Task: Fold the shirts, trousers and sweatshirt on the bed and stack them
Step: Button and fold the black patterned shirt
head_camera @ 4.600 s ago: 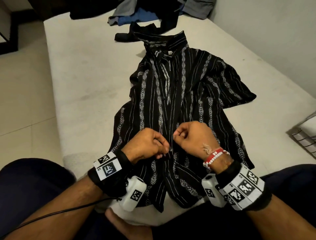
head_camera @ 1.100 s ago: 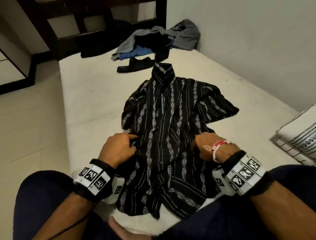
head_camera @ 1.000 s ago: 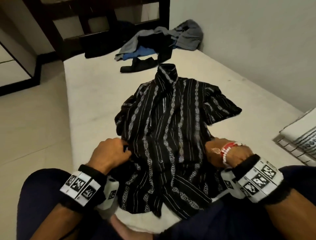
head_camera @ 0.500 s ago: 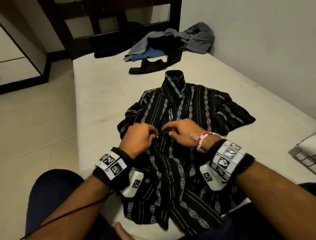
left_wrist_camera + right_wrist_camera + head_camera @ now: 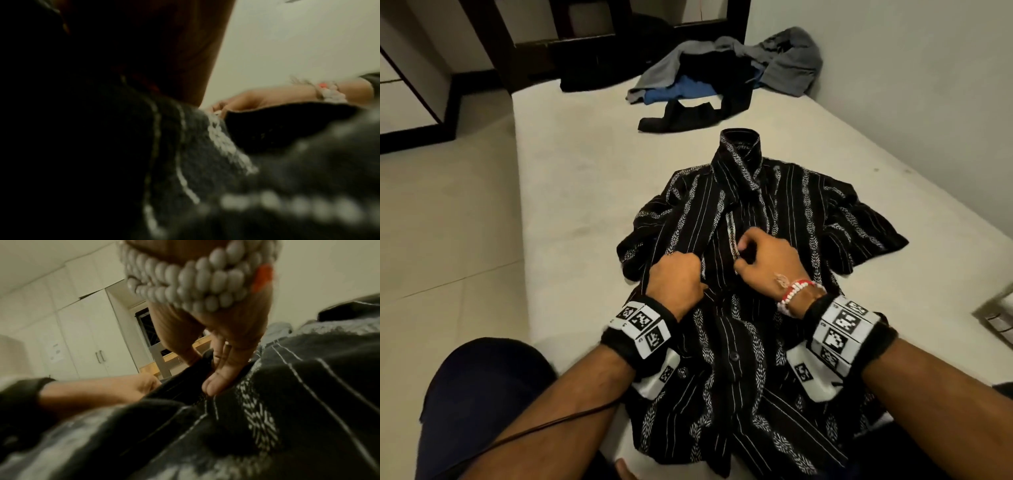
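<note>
Shirt (image 5: 750, 240) on pale bed (image 5: 571, 192)

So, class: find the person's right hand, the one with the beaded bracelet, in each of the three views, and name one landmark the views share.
Head: right hand at centre, pinching the shirt front.
Left wrist: right hand at middle right, above the fabric edge.
Right wrist: right hand from top centre, fingertips on the shirt.
Shared landmark: the bead bracelet, visible in all three.

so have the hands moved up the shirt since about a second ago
Yes. The left hand and right hand now pinch the striped shirt's front opening mid-chest, nearer its collar; earlier they gripped its side edges.
</note>
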